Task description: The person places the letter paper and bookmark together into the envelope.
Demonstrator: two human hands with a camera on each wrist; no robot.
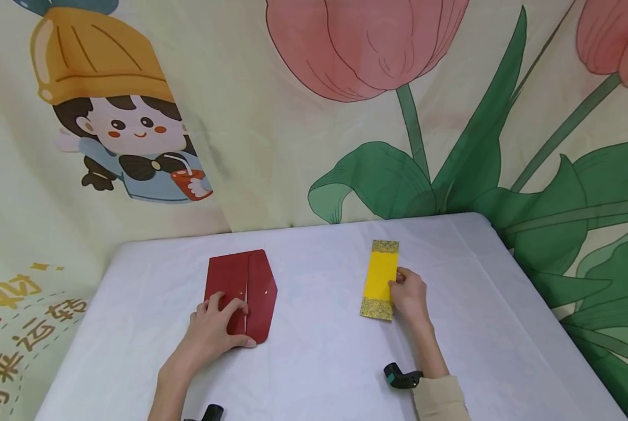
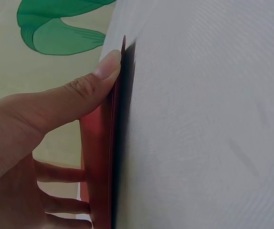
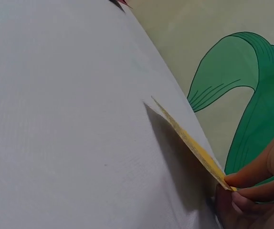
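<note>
On the left part of the table lies a dark red envelope-shaped pouch [image 1: 261, 298] with a pointed flap and small snap studs. My left hand [image 1: 214, 327] rests over it, fingers spread on its face and thumb [image 2: 87, 93] pressing the flap near its lower edge. To the right, a yellow card strip [image 1: 381, 278] has gold glittery bands at both ends. My right hand [image 1: 411, 295] pinches this strip by its right long edge between thumb and fingers. In the right wrist view the strip [image 3: 201, 155] slants above the cloth, casting a shadow.
A white cloth [image 1: 319, 351] covers the table. Behind its far edge hangs a curtain [image 1: 272, 146] printed with tulips and a cartoon figure. Black wrist devices [image 1: 400, 377] sit by both wrists.
</note>
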